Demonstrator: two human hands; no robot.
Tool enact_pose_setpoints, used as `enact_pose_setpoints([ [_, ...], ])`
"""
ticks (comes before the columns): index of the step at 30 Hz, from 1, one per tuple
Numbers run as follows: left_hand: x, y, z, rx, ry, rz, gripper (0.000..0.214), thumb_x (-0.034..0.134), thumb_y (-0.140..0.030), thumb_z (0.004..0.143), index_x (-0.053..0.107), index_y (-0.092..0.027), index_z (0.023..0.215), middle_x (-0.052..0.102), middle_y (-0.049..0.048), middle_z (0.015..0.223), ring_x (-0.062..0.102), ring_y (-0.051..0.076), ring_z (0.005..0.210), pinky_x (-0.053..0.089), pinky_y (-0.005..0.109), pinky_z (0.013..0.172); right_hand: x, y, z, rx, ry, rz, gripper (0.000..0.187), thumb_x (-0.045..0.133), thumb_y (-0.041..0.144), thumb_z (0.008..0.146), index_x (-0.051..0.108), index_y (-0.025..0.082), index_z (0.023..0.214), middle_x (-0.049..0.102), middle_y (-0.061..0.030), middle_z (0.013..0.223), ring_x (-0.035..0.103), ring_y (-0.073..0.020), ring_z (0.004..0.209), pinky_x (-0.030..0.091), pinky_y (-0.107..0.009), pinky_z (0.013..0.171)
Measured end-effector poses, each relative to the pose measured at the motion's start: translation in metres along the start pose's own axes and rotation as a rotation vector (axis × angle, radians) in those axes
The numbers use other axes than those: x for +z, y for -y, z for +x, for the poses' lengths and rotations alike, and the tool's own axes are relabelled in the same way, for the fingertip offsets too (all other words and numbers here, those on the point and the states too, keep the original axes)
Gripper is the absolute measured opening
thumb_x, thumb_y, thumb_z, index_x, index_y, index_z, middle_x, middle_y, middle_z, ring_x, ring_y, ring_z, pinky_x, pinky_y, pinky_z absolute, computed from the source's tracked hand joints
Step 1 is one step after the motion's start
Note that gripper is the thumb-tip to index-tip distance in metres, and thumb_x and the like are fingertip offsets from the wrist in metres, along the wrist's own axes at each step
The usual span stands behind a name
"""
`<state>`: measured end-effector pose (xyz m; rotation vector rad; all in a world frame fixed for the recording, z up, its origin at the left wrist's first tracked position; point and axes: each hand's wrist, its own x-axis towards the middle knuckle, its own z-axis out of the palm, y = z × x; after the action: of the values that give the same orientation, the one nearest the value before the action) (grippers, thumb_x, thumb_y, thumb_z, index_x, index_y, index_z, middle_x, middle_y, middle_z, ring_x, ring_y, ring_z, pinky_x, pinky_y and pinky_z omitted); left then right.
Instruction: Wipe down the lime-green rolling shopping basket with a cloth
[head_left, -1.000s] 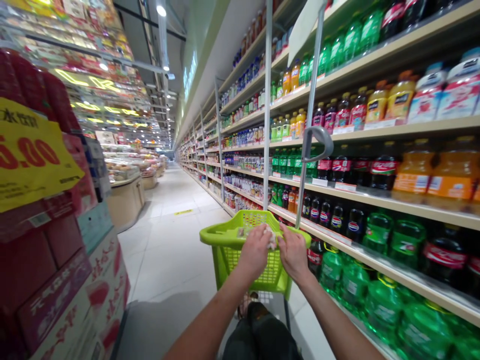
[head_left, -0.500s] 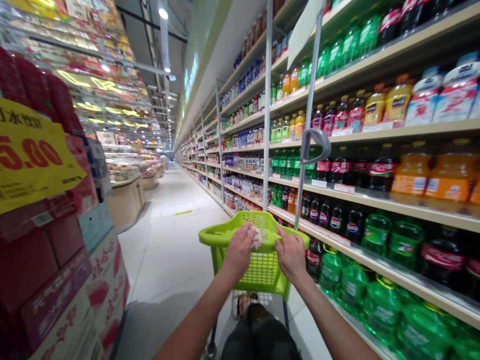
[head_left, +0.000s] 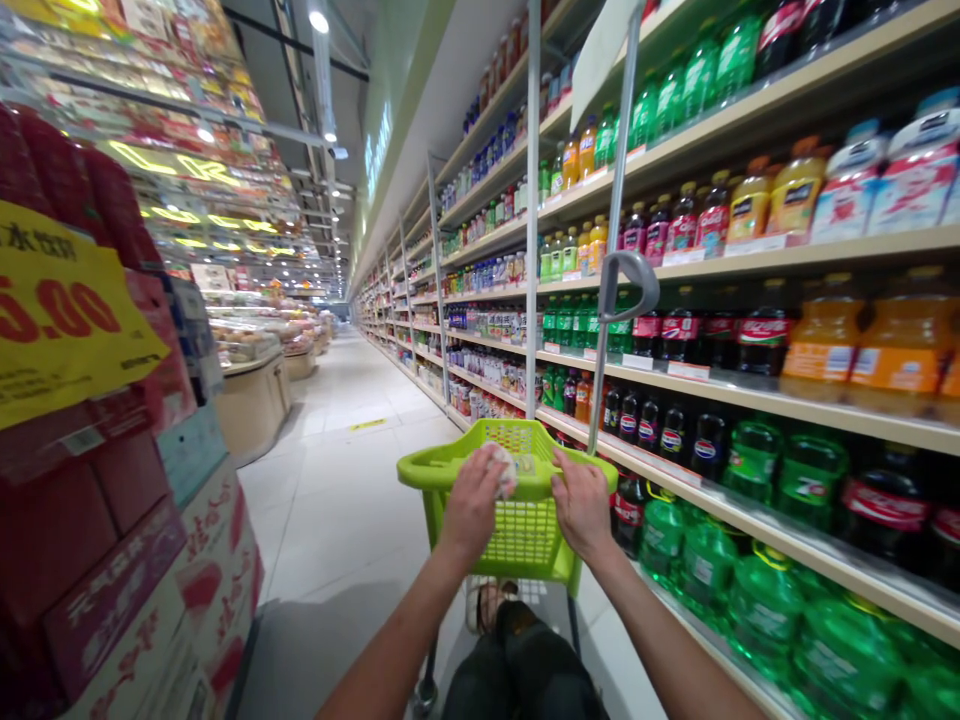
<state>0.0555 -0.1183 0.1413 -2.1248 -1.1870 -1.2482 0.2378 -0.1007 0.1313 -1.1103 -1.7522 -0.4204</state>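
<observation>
A lime-green shopping cart [head_left: 431,468] stands right in front of my legs, its basket full of small square holes. Pressed in my left hand [head_left: 471,505] is a crumpled whitish-pink cloth or tissue [head_left: 502,472], which rests on the near rim of the cart, left of its middle. The fingers are closed around it, and its far side is partly hidden. My right hand [head_left: 583,508] grips the same rim near the right corner, fingers curled over the top. A grey pole with a looped handle [head_left: 630,285] rises at the cart's right side.
Shelves [head_left: 750,260] of bottled drinks run along my right, with large green bottles [head_left: 772,610] at floor level. Stacked drink boxes [head_left: 112,490] and a yellow price sign [head_left: 67,315] stand close on my left. A pale tiled aisle [head_left: 322,500] stretches ahead, past wooden display stands [head_left: 251,405].
My left hand has shifted slightly to the left along the rim with the cloth, and more of the cloth shows. My right hand stays where it was on the cart.
</observation>
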Motion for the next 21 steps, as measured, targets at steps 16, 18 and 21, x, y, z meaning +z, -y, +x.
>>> enact_pose_setpoints([
  [16,-0.014,0.019,0.012,-0.286,0.015,0.019,0.038,0.037,-0.006,0.073,0.053,-0.013,0.108,0.05,0.0129,0.12,0.045,0.022,0.113,0.038,0.045,0.097,-0.001,0.005,-0.003,0.009,-0.016,0.034,0.037,0.028,0.029,0.089,0.045,0.016,0.119,0.063,-0.0059,0.095,0.054,-0.0183,0.085,0.029,-0.036,0.084],
  [18,-0.011,0.014,0.013,-0.259,0.023,0.022,0.037,0.038,-0.006,0.073,0.053,-0.012,0.107,0.05,0.0133,0.12,0.044,0.023,0.114,0.037,0.045,0.097,0.0,0.006,-0.003,0.02,-0.032,0.04,0.037,0.028,0.029,0.089,0.045,0.016,0.119,0.063,-0.0057,0.095,0.054,-0.0182,0.086,0.029,-0.036,0.084],
  [21,0.007,-0.019,0.02,-0.028,0.12,-0.032,0.034,0.04,-0.009,0.076,0.052,-0.013,0.107,0.049,0.0129,0.122,0.04,0.022,0.117,0.036,0.044,0.099,0.0,0.006,-0.003,0.008,-0.042,0.037,0.037,0.028,0.029,0.089,0.045,0.017,0.119,0.064,-0.0057,0.096,0.054,-0.018,0.087,0.029,-0.036,0.084],
])
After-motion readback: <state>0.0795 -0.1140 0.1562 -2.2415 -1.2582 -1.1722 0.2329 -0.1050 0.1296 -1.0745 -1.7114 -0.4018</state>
